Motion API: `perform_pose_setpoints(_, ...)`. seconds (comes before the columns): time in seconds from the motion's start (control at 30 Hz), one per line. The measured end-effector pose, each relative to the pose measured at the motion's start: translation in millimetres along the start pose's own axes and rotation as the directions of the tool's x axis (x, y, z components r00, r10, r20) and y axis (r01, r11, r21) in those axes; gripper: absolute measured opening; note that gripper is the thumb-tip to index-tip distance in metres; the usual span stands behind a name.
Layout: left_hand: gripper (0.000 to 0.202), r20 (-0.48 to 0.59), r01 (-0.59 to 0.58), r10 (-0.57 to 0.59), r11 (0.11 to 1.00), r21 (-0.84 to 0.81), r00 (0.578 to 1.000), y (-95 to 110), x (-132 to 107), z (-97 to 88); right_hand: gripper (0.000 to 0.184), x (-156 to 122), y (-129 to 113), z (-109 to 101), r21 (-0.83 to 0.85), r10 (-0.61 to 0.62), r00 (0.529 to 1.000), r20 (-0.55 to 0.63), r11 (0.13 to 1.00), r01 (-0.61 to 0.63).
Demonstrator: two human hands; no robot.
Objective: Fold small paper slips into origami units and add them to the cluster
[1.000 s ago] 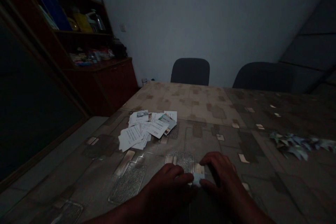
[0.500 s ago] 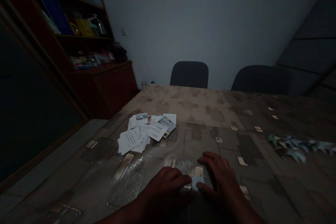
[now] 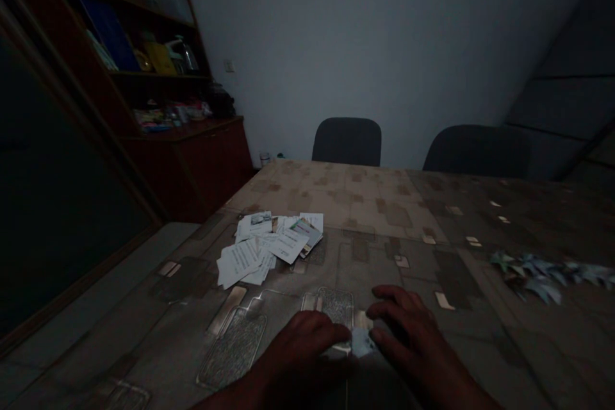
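A small pale piece of paper (image 3: pixel 361 343) lies between my hands at the near side of the table; its folds are too dark to make out. My left hand (image 3: pixel 307 343) is closed on the paper's left edge, thumb and index finger together there, the other fingers in shadow. At the paper's right edge is my right hand (image 3: pixel 417 333), its thumb tip close to or touching it. That hand's fingers are curved and apart. Off to the right sits a cluster of folded paper pieces (image 3: pixel 542 274). Printed paper cards (image 3: pixel 283 243) lie in a loose, overlapping pile at left.
A patterned cloth covers the table (image 3: pixel 327 186). Two dark chairs, one in the middle (image 3: pixel 346 141) and one at right (image 3: pixel 473 150), stand behind its far edge. At left is a reddish cabinet (image 3: pixel 206 157) with loaded shelves. The room is dim.
My right thumb has come back from over the paper to its right edge, and more of the paper shows. My left hand stays at its left edge. The view has tilted slightly.
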State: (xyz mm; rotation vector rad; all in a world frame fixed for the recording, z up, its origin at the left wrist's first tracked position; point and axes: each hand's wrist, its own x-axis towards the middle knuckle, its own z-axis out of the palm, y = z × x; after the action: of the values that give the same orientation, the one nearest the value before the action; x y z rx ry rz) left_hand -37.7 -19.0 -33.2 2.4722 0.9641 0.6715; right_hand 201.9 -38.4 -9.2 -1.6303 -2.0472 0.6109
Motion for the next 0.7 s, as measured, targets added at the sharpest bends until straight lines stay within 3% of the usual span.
perform_pose_setpoints(0.23,0.027,-0.004,-0.03,0.03,0.999,0.011,1.0,-1,0,1.7,0.023,7,-6,6,-0.089,0.001,0.999,0.046,0.996,0.004)
perform_pose_setpoints(0.33,0.025,0.008,-0.007,0.007,1.0,0.001,1.0,-3,-1,-0.1,0.014,10,-10,5,0.004,-0.058,0.995,0.08,0.998,0.058)
perform_pose_setpoints(0.5,0.028,-0.035,-0.118,0.113,0.981,-0.155,0.993,-6,2,-9.4,0.006,9,-19,-7,0.207,-0.085,0.992,0.089,0.976,0.066)
perform_pose_setpoints(0.57,0.037,-0.041,0.034,-0.046,0.967,-0.254,0.998,-2,8,-16.8,0.007,8,-22,-13,0.26,-0.084,0.993,0.078,0.964,0.061)
perform_pose_setpoints(0.63,0.052,0.049,0.187,-0.181,0.93,-0.316,0.982,6,16,-24.4,0.007,8,-24,-18,0.283,-0.098,0.993,0.072,0.956,0.074)
perform_pose_setpoints(0.7,0.038,0.121,0.266,-0.239,0.905,-0.332,0.964,15,24,-29.9,0.007,8,-24,-21,0.272,-0.121,0.99,0.068,0.957,0.098)
